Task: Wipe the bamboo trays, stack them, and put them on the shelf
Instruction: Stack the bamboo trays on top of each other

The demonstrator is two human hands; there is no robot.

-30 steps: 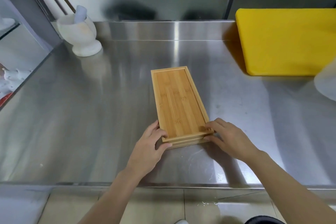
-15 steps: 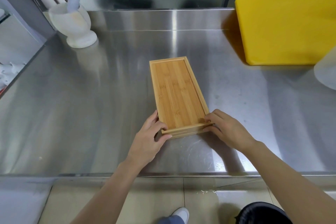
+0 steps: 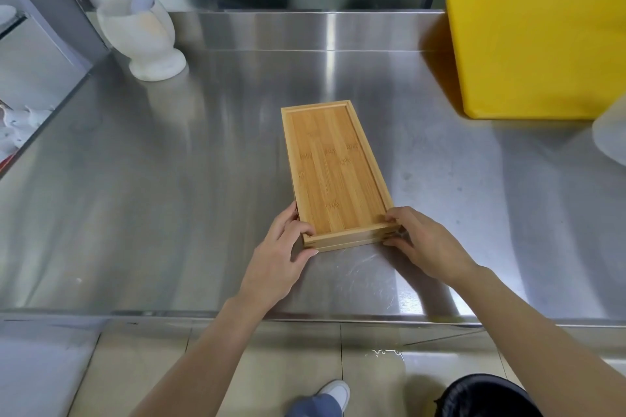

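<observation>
— Head view: where's the stack of bamboo trays (image 3: pixel 333 173)?
— On the steel table (image 3: pixel 169 196). I see left hand (image 3: pixel 281 257) and right hand (image 3: pixel 426 244) fingers (image 3: pixel 394 213) pinching its near corners.

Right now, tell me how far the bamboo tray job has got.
Stacking looks done: the bamboo trays sit as one neat pile on the steel counter, with layered edges showing at the near end. In hand: the left hand and right hand grip the pile's near corners. Left: moving it to the shelf, which is not clearly in view. No cloth shows, so wiping cannot be confirmed.
</observation>
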